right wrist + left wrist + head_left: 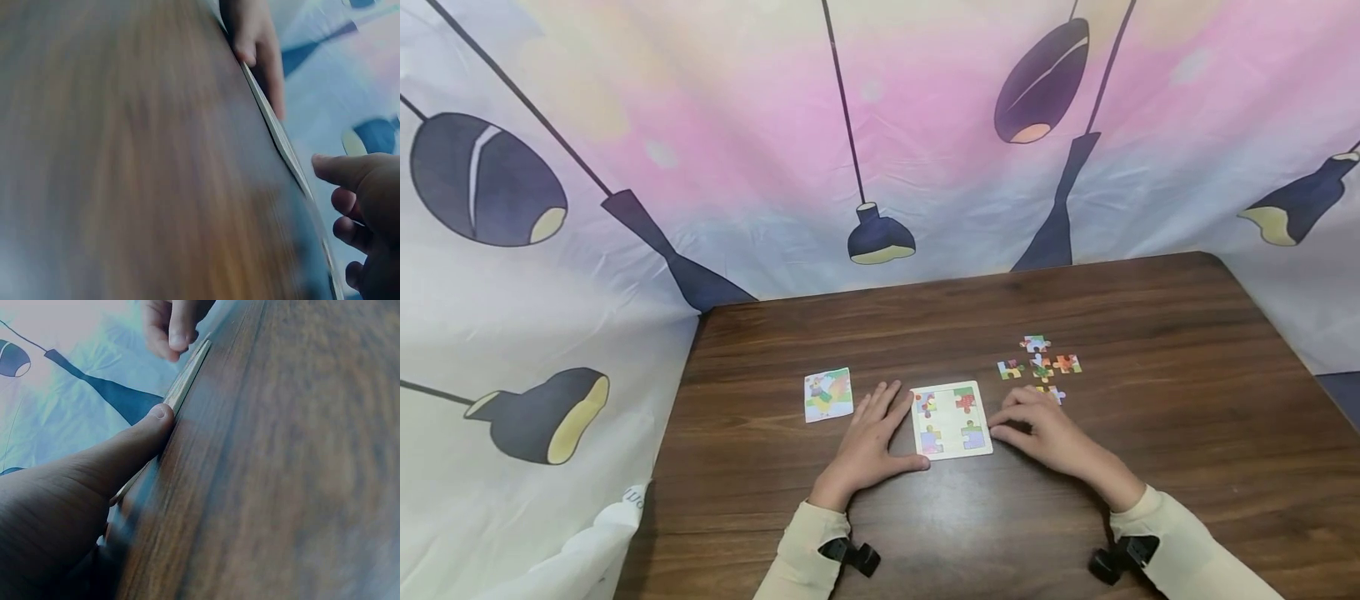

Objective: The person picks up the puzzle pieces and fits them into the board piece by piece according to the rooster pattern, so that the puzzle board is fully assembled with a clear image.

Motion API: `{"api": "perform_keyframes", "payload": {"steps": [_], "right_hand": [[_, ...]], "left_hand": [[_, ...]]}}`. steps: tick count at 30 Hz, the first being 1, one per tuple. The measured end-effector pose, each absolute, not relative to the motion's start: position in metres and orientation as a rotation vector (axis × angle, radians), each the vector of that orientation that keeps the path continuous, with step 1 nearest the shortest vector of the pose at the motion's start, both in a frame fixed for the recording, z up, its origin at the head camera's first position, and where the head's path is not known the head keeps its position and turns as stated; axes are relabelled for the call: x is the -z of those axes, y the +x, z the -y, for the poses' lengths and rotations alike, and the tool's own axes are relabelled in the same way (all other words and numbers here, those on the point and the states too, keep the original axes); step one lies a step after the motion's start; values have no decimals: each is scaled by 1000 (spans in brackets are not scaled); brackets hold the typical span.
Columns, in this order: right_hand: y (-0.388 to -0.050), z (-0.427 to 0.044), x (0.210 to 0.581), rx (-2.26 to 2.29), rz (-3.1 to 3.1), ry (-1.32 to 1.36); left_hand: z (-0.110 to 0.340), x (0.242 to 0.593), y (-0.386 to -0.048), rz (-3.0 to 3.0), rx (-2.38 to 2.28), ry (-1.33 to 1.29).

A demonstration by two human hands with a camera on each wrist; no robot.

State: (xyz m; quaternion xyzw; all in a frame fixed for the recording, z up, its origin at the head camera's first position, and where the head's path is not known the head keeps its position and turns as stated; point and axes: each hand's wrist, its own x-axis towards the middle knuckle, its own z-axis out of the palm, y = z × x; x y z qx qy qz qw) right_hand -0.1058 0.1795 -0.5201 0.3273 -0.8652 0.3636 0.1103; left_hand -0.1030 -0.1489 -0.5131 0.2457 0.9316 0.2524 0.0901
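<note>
A square white puzzle tray (950, 427) lies on the table with a jigsaw piece in each corner and a pale, bare middle. My left hand (868, 442) rests at its left side, fingers and thumb fairly straight and touching the edge. In the left wrist view, the thumb (147, 434) presses against the tray's side. Just beyond the right edge is my right hand (1041, 429), its fingers loosely bent. The right wrist view shows its thumb (344, 170) apart from the other fingertips, with nothing visible between them. Loose jigsaw pieces (1067, 363) lie behind this hand, one partly hidden by it.
A small picture card (828, 395) with a colourful print lies left of the left hand. The dark wooden table (1187, 400) meets a cloth backdrop (760, 183) printed with lamps at its back and left edges. Each wrist carries a small black camera.
</note>
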Motion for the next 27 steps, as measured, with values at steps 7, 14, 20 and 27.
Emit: {"api": "perform_keyframes", "payload": {"steps": [7,14,20,27], "right_hand": [[-108,-231,515,-1044,2576,711],[-113,-262,516,-948,2693,595],[-118,-264,518,-906,2768,616],[-120,-259,518,-879,2788,640]], "left_hand": [[148,513,-102,-2763,-763,728],[148,512,-102,-2768,-757,729],[148,513,-102,-2768,-749,723],[148,512,-101,-2772,-751,722]]}}
